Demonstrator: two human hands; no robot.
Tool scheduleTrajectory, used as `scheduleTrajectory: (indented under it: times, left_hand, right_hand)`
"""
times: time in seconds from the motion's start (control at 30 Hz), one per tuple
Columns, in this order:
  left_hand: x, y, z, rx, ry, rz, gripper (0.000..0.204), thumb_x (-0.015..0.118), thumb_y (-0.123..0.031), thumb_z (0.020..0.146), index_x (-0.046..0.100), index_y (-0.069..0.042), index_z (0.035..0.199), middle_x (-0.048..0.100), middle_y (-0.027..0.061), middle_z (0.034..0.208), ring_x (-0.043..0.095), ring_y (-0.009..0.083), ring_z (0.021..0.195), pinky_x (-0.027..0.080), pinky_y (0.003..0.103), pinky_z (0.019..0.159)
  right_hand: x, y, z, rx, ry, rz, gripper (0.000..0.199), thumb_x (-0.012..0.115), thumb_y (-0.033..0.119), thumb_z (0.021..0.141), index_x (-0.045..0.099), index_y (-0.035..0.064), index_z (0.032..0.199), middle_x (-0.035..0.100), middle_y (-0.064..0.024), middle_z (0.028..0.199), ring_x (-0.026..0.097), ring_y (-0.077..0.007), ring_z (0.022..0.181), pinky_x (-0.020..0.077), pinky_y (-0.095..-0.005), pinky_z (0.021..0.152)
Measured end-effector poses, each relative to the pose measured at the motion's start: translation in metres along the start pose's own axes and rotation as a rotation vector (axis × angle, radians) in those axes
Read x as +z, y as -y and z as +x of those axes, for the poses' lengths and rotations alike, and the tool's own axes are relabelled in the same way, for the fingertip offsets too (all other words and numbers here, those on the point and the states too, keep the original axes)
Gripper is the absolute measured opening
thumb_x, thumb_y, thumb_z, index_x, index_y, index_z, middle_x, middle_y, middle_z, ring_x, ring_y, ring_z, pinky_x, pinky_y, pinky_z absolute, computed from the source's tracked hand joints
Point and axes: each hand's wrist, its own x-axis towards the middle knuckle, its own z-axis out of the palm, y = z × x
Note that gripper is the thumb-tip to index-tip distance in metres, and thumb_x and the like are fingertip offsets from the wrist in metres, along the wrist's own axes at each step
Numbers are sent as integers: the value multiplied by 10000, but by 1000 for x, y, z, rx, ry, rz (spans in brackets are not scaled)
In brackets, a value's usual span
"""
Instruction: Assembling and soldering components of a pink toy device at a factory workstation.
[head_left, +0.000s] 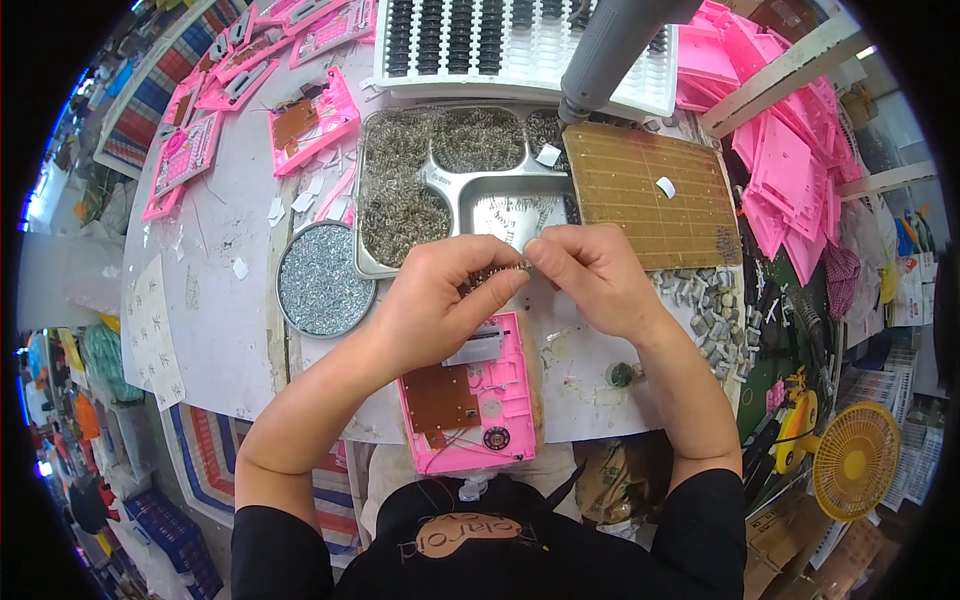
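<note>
Plainly, springs (400, 215) in divided tray (512, 183).

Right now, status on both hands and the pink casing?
Left hand holding small brownish metal springs. Right hand pinched close beside it, contents unclear. Pink rectangular plastic casing, brown flat board inside, lies open; left hand hides part of it.

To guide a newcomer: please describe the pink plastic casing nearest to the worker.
Start at the white worktable, at its near edge. Below the bare left hand lies the rectangular pink plastic casing, holding a brown board. Other pink casings lie farther away.
</note>
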Motion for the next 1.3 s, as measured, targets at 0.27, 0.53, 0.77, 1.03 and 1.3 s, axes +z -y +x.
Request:
scheduleTrajectory:
  times: [0.27,0.53,0.77,1.03,1.3]
  left_hand:
    - [-9,-5,-3,-456,290,-749,288,524,-266,1049,641,-8,993,575,17,718,479,64,536,367,204,460]
    - [-9,6,-4,-671,254,-1177,334,468,-319,1050,579,-35,914,506,30,701,383,59,461,286,185,368]
    - [-7,6,7,-595,97,-948,307,479,-282,1036,596,-35,899,520,32,698,383,61,461,285,195,381]
    - [-7,4,11,-634,108,-858,324,465,-312,1039,586,-54,886,495,11,681,354,53,443,268,189,376]
    - [-16,27,22,-845,259,-1353,345,431,-350,1045,504,-89,832,410,-22,646,281,18,403,208,150,306]
  right_hand:
    - [6,-7,-1,-131,-39,86,358,559,285,1019,577,5,795,453,-20,640,402,-96,612,359,-292,541]
    - [11,-13,-1,-346,-168,27,147,656,158,948,586,36,988,588,-39,872,574,-108,769,485,-270,630]
    - [6,-2,7,30,-219,272,236,653,264,963,625,44,1042,650,-18,888,626,-105,740,482,-241,600]
    - [-2,-7,18,16,-78,-80,325,572,319,1008,617,14,904,618,-96,749,596,-195,633,460,-327,583]
    - [1,-20,23,-682,-321,-527,110,690,-3,775,632,31,863,651,-103,921,639,-277,838,535,-365,680]
